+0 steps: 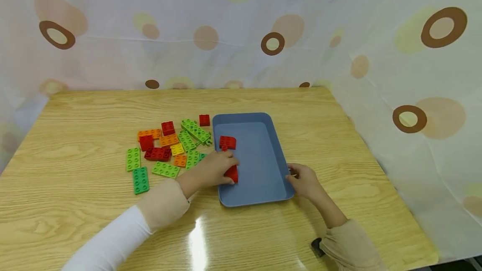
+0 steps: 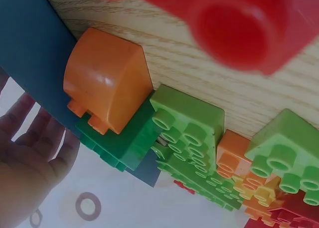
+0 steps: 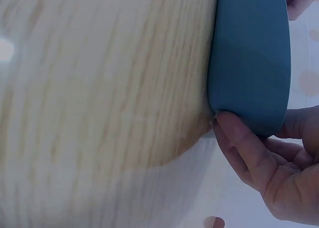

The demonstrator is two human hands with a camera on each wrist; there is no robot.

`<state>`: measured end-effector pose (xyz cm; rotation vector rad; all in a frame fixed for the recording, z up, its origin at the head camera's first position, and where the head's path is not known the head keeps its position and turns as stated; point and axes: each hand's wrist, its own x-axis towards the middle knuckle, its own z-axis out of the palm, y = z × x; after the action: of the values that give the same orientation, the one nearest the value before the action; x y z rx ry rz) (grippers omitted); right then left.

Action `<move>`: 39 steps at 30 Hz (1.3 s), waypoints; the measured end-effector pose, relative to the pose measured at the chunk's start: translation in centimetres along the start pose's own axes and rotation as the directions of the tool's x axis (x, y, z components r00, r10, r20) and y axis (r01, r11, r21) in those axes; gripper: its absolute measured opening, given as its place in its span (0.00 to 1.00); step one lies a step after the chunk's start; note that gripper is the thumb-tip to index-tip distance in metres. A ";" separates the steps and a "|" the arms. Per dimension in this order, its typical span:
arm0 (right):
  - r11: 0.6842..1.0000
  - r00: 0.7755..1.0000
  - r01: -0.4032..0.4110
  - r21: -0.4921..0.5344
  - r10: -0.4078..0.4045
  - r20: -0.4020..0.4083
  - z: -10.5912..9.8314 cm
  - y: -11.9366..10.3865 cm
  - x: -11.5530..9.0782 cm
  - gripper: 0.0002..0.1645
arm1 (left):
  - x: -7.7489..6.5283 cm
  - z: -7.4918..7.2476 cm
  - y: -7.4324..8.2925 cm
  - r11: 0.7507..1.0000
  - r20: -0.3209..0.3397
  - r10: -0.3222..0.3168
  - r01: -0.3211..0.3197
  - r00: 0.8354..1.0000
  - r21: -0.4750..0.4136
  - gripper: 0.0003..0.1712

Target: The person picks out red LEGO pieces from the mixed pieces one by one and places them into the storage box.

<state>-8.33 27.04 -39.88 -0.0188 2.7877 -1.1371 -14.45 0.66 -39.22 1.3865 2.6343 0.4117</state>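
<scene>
The blue-grey tray (image 1: 260,154) sits on the wooden table. My left hand (image 1: 214,168) reaches over its left wall, thumb and fingers around a red brick (image 1: 232,173) inside; the hand hides part of that brick. Another red brick (image 1: 227,142) lies farther back in the tray. At the right wall, my right hand (image 1: 304,181) pinches the tray's side, with fingertips low against the outside in the right wrist view. Beneath the left wrist, an orange curved brick (image 2: 107,78) sits on a green brick (image 2: 132,143) beside the tray, mostly hidden in the head view.
Several loose bricks in green, orange, yellow and red spread left of the tray, among them a dark green brick (image 1: 141,180) nearest the front and a red brick (image 1: 204,120) by the tray's back corner. A small black object (image 1: 317,247) shows beside the right sleeve.
</scene>
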 end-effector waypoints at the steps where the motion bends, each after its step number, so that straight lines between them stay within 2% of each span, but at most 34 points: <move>1: 1.000 1.000 0.002 -0.007 -0.002 0.001 0.0 0.0 0.0 0.20 | 0.0 0.1 -0.1 1.000 -0.008 0.014 -0.013 1.000 0.014 0.25; 4: 1.000 1.000 0.004 -0.023 -0.004 0.002 0.1 -0.2 0.1 0.20 | -0.1 0.1 -0.1 1.000 0.013 0.010 -0.010 1.000 0.030 0.24; 8: 0.999 1.000 -0.001 -0.042 0.001 0.006 0.2 -0.4 0.1 0.19 | -0.1 0.2 0.1 0.998 0.059 -0.028 0.025 0.998 0.057 0.24; 16: 0.999 1.000 -0.008 -0.036 0.009 0.010 0.3 -1.0 -0.1 0.19 | -0.3 0.6 0.3 0.989 0.085 -0.052 0.040 0.995 0.143 0.23; 21: 0.999 1.000 -0.011 -0.034 0.012 0.017 0.4 -1.0 -0.1 0.19 | -0.5 0.5 0.4 0.989 0.088 -0.044 0.031 0.995 0.145 0.23; 26: 0.999 1.000 -0.008 -0.046 0.009 0.022 0.4 -1.0 0.1 0.19 | -1.2 -0.2 0.5 0.995 0.067 -0.008 0.001 0.998 0.097 0.22; 29: 0.999 1.000 -0.011 -0.053 0.013 0.024 0.3 -1.0 0.1 0.19 | -2.6 -1.0 0.6 1.000 0.014 0.001 -0.002 1.000 0.031 0.22; 33: 0.998 1.000 -0.018 -0.060 0.019 0.024 0.0 -1.2 0.2 0.19 | -5.5 -1.9 -0.1 0.999 -0.069 -0.018 0.014 0.997 -0.052 0.24; 36: 0.996 1.000 0.003 -0.091 -0.001 0.022 -0.3 -1.3 0.2 0.18 | -7.9 -1.9 -1.1 0.996 -0.092 -0.045 0.038 0.995 -0.075 0.23; 39: 0.992 0.999 0.035 -0.124 -0.031 0.031 -0.3 -1.5 0.3 0.18 | -10.5 -1.3 -1.9 0.996 -0.086 -0.063 0.057 0.994 -0.069 0.20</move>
<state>-8.71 26.14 -38.68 -0.0935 2.8378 -0.9598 -10.30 -9.25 -38.59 1.2939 2.6975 0.5605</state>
